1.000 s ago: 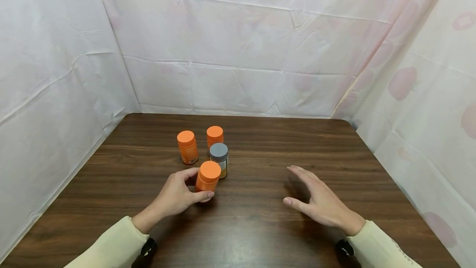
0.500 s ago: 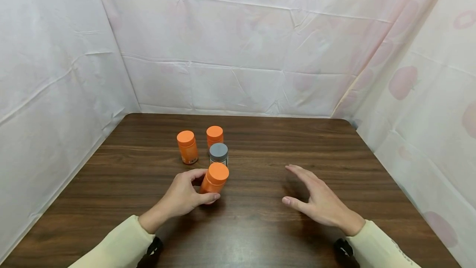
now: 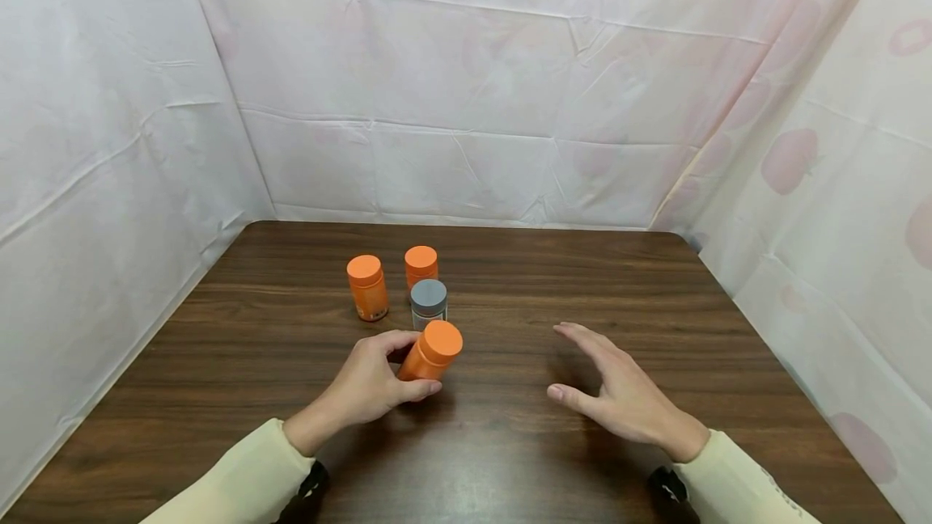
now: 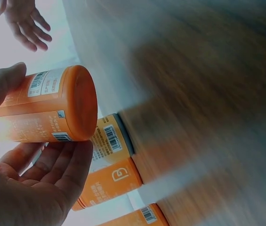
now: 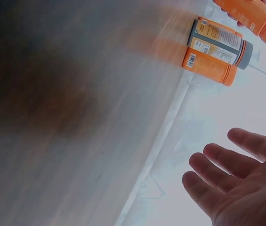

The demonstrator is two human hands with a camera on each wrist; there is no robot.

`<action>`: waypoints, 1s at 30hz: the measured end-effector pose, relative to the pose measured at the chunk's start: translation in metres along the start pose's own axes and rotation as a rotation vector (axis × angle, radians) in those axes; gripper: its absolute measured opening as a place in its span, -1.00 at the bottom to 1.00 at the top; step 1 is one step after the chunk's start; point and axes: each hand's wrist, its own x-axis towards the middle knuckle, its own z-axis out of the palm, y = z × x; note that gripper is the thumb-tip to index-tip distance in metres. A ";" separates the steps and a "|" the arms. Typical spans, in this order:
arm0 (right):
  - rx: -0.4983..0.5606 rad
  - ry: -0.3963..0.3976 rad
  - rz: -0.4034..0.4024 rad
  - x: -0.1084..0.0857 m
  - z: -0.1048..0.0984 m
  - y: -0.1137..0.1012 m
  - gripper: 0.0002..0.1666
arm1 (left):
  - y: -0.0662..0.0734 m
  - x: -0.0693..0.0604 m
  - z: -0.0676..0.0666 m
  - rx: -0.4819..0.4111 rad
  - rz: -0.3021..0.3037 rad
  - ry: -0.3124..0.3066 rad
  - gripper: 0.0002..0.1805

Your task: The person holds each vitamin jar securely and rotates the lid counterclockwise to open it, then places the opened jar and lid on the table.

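Note:
My left hand (image 3: 367,382) grips an orange bottle (image 3: 431,352) with an orange cap, its top tilted to the right. In the left wrist view the same bottle (image 4: 48,106) lies between thumb and fingers, its base off the table. Just behind it in the head view stands a bottle with a grey cap (image 3: 429,302), partly hidden. Two more orange bottles stand farther back, one at the left (image 3: 367,289) and one behind the grey cap (image 3: 421,265). My right hand (image 3: 626,390) hovers over the table's right half, fingers extended and holding nothing.
The brown wooden table (image 3: 546,281) spans the view under both hands. White sheeting (image 3: 466,87) with faint pink prints hangs along its back and both sides.
My left hand has moved rightward with the orange bottle, which tilts more and now covers more of the grey-capped bottle. The right hand has shifted slightly left.

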 end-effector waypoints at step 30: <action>0.061 0.011 -0.031 0.012 0.009 -0.018 -0.10 | 0.014 0.009 0.015 0.022 0.053 -0.010 -0.42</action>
